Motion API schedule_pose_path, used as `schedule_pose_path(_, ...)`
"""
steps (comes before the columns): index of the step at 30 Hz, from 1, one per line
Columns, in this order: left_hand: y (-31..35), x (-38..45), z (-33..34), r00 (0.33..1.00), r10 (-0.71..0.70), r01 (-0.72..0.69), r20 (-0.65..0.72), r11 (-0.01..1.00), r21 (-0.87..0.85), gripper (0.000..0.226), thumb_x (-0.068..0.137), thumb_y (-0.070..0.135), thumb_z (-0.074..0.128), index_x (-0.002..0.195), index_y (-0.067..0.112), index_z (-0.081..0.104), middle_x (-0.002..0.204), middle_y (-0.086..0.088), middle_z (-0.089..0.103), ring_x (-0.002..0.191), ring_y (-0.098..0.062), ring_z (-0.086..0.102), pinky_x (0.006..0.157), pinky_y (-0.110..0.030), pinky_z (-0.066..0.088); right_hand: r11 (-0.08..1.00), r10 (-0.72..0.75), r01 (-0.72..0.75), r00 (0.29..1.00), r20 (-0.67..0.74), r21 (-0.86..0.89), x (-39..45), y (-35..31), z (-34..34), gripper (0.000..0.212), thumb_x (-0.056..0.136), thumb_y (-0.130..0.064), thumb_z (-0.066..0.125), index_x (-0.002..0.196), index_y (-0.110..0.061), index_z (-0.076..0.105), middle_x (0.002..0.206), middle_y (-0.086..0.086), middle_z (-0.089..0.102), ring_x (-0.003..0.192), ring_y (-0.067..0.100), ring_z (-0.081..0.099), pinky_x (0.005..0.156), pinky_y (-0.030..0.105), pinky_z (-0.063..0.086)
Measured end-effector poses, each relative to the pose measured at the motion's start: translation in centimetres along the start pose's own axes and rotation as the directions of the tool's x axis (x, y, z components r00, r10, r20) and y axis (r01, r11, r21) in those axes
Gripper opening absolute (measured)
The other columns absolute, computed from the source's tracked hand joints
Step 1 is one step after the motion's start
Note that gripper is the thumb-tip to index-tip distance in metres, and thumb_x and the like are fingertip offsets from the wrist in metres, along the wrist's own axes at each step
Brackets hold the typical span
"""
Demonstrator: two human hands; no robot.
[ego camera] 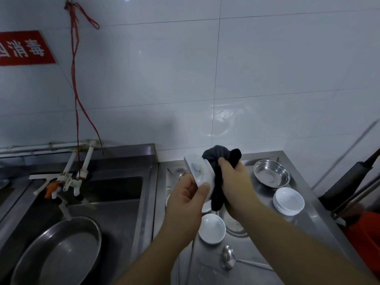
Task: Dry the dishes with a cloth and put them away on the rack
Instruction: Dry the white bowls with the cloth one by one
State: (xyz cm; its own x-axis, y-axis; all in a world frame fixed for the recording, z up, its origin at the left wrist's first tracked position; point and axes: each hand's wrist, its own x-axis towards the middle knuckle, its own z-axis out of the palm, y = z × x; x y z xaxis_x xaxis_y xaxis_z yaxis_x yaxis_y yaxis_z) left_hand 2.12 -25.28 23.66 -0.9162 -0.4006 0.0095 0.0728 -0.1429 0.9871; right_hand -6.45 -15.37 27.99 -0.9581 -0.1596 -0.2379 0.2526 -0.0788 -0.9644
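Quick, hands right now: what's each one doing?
Left hand: grips the white dish at its lower edge.
Right hand: grips the dark cloth against the dish.

White dish (198, 171) tilted on edge (blurred), dark cloth (218, 182) bunched against it

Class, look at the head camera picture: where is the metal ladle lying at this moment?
The metal ladle lies on the steel counter, low and right of centre, just below the single white bowl.
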Motion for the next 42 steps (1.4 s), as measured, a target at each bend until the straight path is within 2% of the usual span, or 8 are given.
schedule_pose_path(11, -0.6, 0.6, -1.0, 0.985, 0.104, -0.145, 0.136, 0.931, 0.335, 0.011, 0.105, 0.027, 0.060, 0.107, 0.034, 0.068, 0.098, 0.008, 0.077, 0.090, -0.009, 0.075, 0.073, -0.024, 0.061, 0.980, 0.122, -0.135, 0.988, 0.091, 0.149, 0.9, 1.0, -3.2, 0.031, 0.101, -0.010, 0.056, 0.084, -0.017, 0.080, 0.071, 0.007, 0.075, 0.061, 0.021, 0.073, 0.052, 0.035, 0.057)
schedule_pose_path(17, 0.3, 0.7, -1.4, 0.922, 0.087, -0.331, 0.377, 0.685, 0.649, 0.024, 0.107, 0.031, 0.053, 0.093, 0.050, 0.053, 0.092, 0.026, 0.068, 0.080, 0.002, 0.068, 0.065, -0.018, 0.058, 0.925, 0.240, -0.236, 0.971, 0.025, 0.299, 1.6, 2.5, -3.7, 0.023, 0.103, -0.018, 0.062, 0.113, 0.000, 0.071, 0.090, 0.017, 0.080, 0.077, 0.030, 0.079, 0.066, 0.041, 0.064)
schedule_pose_path(25, -1.4, 1.3, 0.2, 0.828, 0.021, -0.508, 0.560, 0.450, 0.735, 0.032, 0.111, 0.030, 0.044, 0.142, 0.027, 0.054, 0.128, 0.008, 0.070, 0.124, -0.013, 0.058, 0.109, -0.039, 0.049, 0.945, 0.216, -0.243, 0.966, 0.139, 0.217, 0.7, 4.3, -5.9, 0.028, 0.078, -0.035, 0.090, 0.096, -0.016, 0.080, 0.104, 0.023, 0.078, 0.090, 0.038, 0.079, 0.067, 0.043, 0.064)
schedule_pose_path(28, -2.7, 1.1, 1.4, 0.828, 0.048, -0.541, 0.558, 0.325, 0.775, 0.038, 0.108, 0.039, 0.041, 0.145, 0.034, 0.052, 0.143, 0.016, 0.062, 0.146, -0.008, 0.040, 0.130, -0.040, 0.019, 0.925, 0.272, -0.284, 0.959, 0.080, 0.253, 0.8, 4.8, -7.5, 0.044, 0.087, -0.037, 0.081, 0.118, -0.005, 0.073, 0.113, 0.027, 0.076, 0.096, 0.039, 0.078, 0.067, 0.042, 0.064)
schedule_pose_path(31, -3.7, 1.3, 2.9, 0.866, 0.101, -0.481, 0.490, 0.433, 0.762, 0.037, 0.106, 0.047, 0.033, 0.136, 0.041, 0.054, 0.154, 0.026, 0.047, 0.155, 0.001, 0.018, 0.129, -0.033, -0.001, 0.907, 0.306, -0.335, 0.941, 0.146, 0.255, 0.9, 5.5, -9.6, 0.064, 0.091, -0.051, 0.072, 0.129, 0.000, 0.067, 0.113, 0.033, 0.070, 0.087, 0.045, 0.069, 0.062, 0.044, 0.056)
schedule_pose_path(34, -5.2, 2.1, 4.3, 0.968, 0.148, -0.250, 0.204, 0.679, 0.690, 0.036, 0.109, 0.039, 0.038, 0.142, 0.035, 0.052, 0.149, 0.022, 0.046, 0.145, 0.001, 0.033, 0.125, -0.031, 0.025, 0.889, 0.297, -0.332, 0.942, 0.155, 0.314, 1.4, 6.0, -11.6, 0.061, 0.095, -0.053, 0.063, 0.131, -0.004, 0.066, 0.106, 0.027, 0.070, 0.080, 0.041, 0.065, 0.068, 0.046, 0.051)
schedule_pose_path(38, -7.2, 3.4, 6.0, 0.940, -0.340, 0.315, 0.017, 0.889, 0.332, 0.032, 0.111, 0.032, 0.047, 0.139, 0.027, 0.062, 0.122, 0.003, 0.074, 0.114, -0.022, 0.070, 0.100, -0.043, 0.059, 0.879, 0.320, -0.353, 0.935, 0.153, 0.320, 2.2, 6.7, -14.6, 0.061, 0.098, -0.054, 0.059, 0.133, -0.004, 0.064, 0.092, 0.031, 0.064, 0.068, 0.042, 0.063, 0.061, 0.043, 0.049)
schedule_pose_path(42, -9.0, 4.3, 8.2, 0.831, -0.553, 0.556, 0.057, 0.830, -0.044, 0.021, 0.110, 0.021, 0.054, 0.123, 0.014, 0.070, 0.107, -0.009, 0.081, 0.099, -0.025, 0.079, 0.078, -0.033, 0.065, 0.870, 0.358, -0.362, 0.931, 0.074, 0.336, 3.8, 7.6, -17.9, 0.053, 0.097, -0.046, 0.065, 0.130, -0.004, 0.065, 0.097, 0.020, 0.070, 0.069, 0.032, 0.068, 0.051, 0.033, 0.052)
